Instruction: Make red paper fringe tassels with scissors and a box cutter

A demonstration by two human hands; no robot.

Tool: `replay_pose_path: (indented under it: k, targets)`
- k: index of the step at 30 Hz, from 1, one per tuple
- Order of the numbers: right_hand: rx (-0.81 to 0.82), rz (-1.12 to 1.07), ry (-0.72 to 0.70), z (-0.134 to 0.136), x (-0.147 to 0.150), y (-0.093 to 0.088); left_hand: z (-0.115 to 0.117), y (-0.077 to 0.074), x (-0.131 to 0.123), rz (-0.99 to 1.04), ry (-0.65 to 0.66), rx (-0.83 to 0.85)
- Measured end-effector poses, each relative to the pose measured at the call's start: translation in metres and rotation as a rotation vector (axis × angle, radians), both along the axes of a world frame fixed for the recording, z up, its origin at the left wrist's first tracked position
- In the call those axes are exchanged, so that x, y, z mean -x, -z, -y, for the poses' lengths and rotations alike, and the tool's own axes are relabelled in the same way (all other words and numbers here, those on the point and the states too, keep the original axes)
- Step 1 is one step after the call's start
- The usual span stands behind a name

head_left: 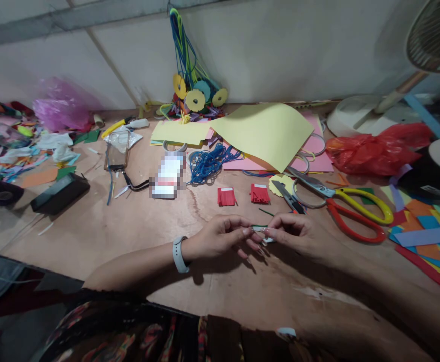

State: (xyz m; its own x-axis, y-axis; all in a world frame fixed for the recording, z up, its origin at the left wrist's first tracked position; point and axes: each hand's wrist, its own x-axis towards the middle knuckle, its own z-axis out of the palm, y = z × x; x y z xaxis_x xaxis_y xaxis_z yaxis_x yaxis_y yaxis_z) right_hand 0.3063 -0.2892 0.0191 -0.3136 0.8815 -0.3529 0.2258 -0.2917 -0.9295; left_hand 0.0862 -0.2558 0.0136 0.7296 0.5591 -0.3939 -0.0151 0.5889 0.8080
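Observation:
Over the front of the table, my left hand (pixel 229 235), with a pale watch band at its wrist, pinches one end of a small white strip with a dark green edge (pixel 258 228). The other end is between the thumb and fingertips of my right hand (pixel 293 232). Another white bit shows below, and what it belongs to is hard to tell. Just beyond my hands lie two red fringed paper pieces, one on the left (pixel 226 197) and one on the right (pixel 259 194), each with a white strip on top. A thin dark green sliver (pixel 266 212) lies close by.
Large scissors (pixel 363 193) and a box cutter (pixel 291 196) lie right of centre. Behind are yellow paper (pixel 267 133), blue cord (pixel 208 166) and a phone (pixel 168 173). A red bag (pixel 378 151) and a fan base (pixel 351 118) stand right; paper scraps (pixel 24 151) cover the left.

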Motion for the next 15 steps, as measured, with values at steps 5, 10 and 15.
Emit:
replay_pose_path:
  k: [5, 10, 15]
  targets:
    - [-0.014, 0.021, -0.02, -0.0011, -0.0007, 0.0022, 0.0007, -0.0012, 0.0004, -0.012, 0.002, -0.014]
    - [-0.037, 0.008, -0.001, 0.0001, -0.0013, 0.0077, 0.002, -0.0028, 0.0, -0.001, -0.011, 0.006]
    - [-0.044, 0.007, -0.006, 0.0004, -0.0013, 0.0092, 0.0027, -0.0025, -0.0009, 0.009, -0.016, 0.029]
